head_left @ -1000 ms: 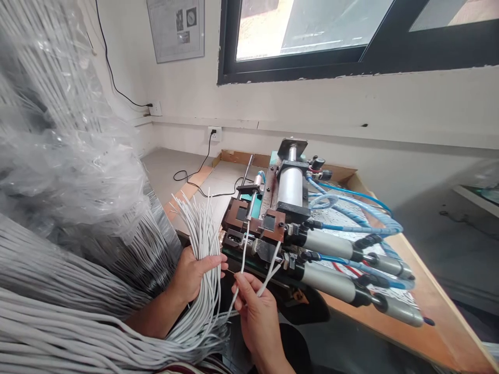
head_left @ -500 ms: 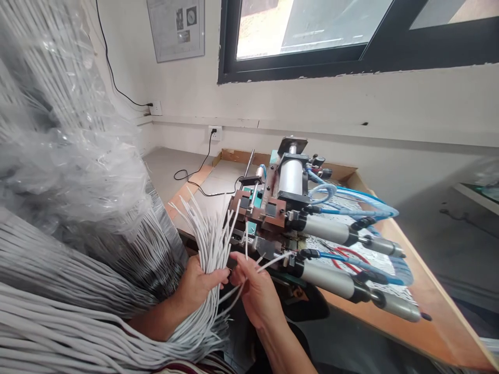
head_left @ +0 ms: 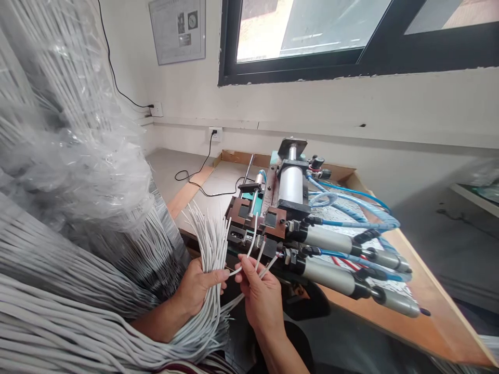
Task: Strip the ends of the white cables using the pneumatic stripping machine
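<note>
Since half a second ago, the machine's (head_left: 290,184) brown block (head_left: 276,231) has come down and the wires (head_left: 254,240) in the right hand (head_left: 262,293) have swung more upright. From the left, glossy, crumpled plastic (head_left: 74,161) covers stacked, straight strands, and below it matte grey cables (head_left: 78,322) sweep in long curves toward the hands. Next, the left hand (head_left: 198,285) wraps round a thick bundle (head_left: 212,239), thumb laid across it; its long axis runs nearly upright, the pale tips fanning out before the bench's (head_left: 444,332) left end. One wire curves from beside the left thumb into the right hand, which pinches it between thumb and forefinger and holds others beside it. These few slender wires point away from the person toward the brown block, with the right hand nearer to it than the left; whether the foremost tip touches cannot be told. Farther right, smooth metal cylinders (head_left: 331,279) slant toward the bench's right edge, shiny blue hoses (head_left: 362,227) looping above the flat orange-brown wood.
</note>
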